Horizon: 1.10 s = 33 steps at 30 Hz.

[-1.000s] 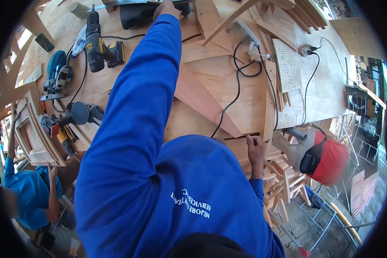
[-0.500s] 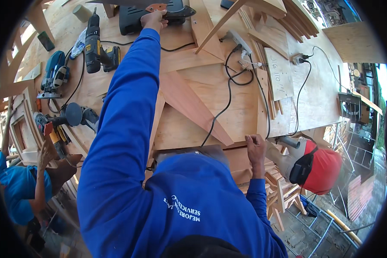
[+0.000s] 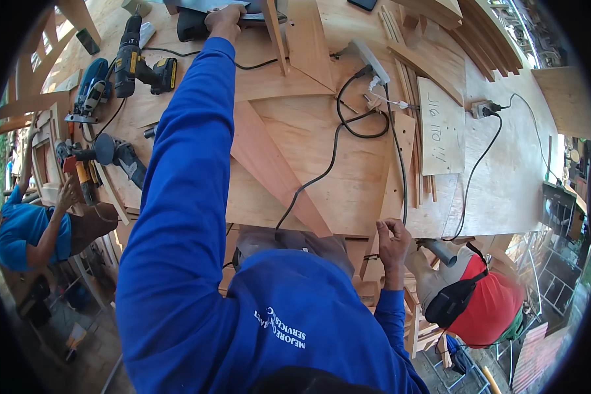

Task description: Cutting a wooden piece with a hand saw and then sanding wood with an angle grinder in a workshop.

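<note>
My left hand (image 3: 224, 21) reaches to the far side of the wooden worktable (image 3: 292, 171), fingers closed on a hand saw (image 3: 207, 6), partly hidden, over a black case (image 3: 190, 26). A yellow-and-black drill (image 3: 131, 62) with a battery lies left of my sleeve. My right hand (image 3: 392, 243) is low at the near edge, fingers curled together; what they hold, if anything, I cannot make out. A long reddish tapered board (image 3: 269, 164) and looping black cables lie between my hands.
A jigsaw (image 3: 92, 92) and sander (image 3: 121, 157) sit left. A power strip (image 3: 368, 59), wood strips and stacked boards (image 3: 486, 39) are right. A co-worker in blue (image 3: 29, 236) is lower left; another in red (image 3: 486, 302) bends below the table's right edge.
My left arm has shifted leftward at the far side, and the saw's orange handle, seen earlier, is now hidden. The co-worker in blue has moved a hand. My view has shifted slightly.
</note>
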### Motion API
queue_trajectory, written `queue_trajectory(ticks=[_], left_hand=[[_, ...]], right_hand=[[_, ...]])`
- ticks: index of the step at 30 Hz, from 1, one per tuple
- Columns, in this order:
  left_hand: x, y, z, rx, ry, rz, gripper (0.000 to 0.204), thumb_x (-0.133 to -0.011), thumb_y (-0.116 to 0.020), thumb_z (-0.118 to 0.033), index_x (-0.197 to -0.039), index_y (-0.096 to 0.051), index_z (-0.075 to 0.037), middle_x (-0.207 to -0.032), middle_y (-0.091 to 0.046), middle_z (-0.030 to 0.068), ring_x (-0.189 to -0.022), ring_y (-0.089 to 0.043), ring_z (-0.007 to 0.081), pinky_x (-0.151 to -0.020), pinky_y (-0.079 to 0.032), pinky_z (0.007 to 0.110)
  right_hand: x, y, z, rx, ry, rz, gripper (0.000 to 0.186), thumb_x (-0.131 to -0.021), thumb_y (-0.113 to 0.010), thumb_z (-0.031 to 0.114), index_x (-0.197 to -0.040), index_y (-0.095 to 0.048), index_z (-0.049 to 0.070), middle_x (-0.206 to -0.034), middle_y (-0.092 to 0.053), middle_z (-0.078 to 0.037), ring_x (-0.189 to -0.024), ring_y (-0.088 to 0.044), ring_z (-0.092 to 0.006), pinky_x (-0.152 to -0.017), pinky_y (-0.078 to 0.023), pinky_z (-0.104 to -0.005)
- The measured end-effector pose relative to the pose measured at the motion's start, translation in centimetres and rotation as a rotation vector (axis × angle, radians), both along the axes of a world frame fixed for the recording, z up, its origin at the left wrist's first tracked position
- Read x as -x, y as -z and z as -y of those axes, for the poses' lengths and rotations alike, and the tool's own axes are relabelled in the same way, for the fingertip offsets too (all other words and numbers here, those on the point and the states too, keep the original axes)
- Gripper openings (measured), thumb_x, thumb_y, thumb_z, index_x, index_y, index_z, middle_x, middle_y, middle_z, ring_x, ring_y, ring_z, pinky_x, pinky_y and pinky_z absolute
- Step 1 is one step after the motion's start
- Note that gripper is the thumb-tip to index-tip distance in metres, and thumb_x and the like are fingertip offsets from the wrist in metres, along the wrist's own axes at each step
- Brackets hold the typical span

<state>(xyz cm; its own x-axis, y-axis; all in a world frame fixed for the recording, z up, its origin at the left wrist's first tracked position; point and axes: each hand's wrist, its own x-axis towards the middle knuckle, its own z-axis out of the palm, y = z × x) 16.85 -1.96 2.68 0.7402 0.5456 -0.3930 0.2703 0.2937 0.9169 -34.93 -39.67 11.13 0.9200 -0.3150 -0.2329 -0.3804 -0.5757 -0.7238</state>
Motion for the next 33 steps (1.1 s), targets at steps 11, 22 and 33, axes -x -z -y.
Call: queue_trajectory(ticks=[11, 22, 33], left_hand=[[24.7, -5.7, -5.2, 0.098, 0.309, 0.088, 0.022, -0.081, -0.064, 0.008, -0.101, -0.057, 0.002, -0.079, -0.061, 0.0099, -0.062, -0.064, 0.021, -0.057, -0.059, 0.038], [52.3, -3.3, 1.0, 0.191, 0.506, -0.073, 0.069, -0.099, -0.066, -0.016, -0.157, -0.03, -0.003, -0.086, -0.067, 0.008, -0.051, -0.055, 0.0086, -0.044, -0.049, 0.024], [52.2, -1.1, 7.4, 0.36, 0.384, -0.083, 0.064, -0.098, -0.062, -0.003, -0.157, -0.036, -0.008, -0.105, -0.067, 0.0081, -0.057, -0.056, 0.0078, -0.046, -0.052, 0.025]], right_hand=[[-13.8, 1.8, 1.1, -0.115, -0.441, 0.233, 0.017, -0.091, -0.074, 0.016, -0.092, -0.069, 0.0, -0.08, -0.071, -0.015, -0.076, -0.07, -0.026, -0.069, -0.053, -0.0351], [-30.2, 9.2, -7.9, 0.244, -0.379, 0.152, 0.046, -0.095, -0.067, 0.036, -0.128, -0.064, 0.003, -0.102, -0.071, -0.021, -0.096, -0.068, -0.0339, -0.084, -0.053, -0.0399], [-34.6, 13.3, -7.0, 0.105, -0.439, -0.026, 0.06, -0.086, -0.079, 0.038, -0.128, -0.064, -0.001, -0.078, -0.071, -0.011, -0.064, -0.069, -0.0188, -0.061, -0.054, -0.0315]])
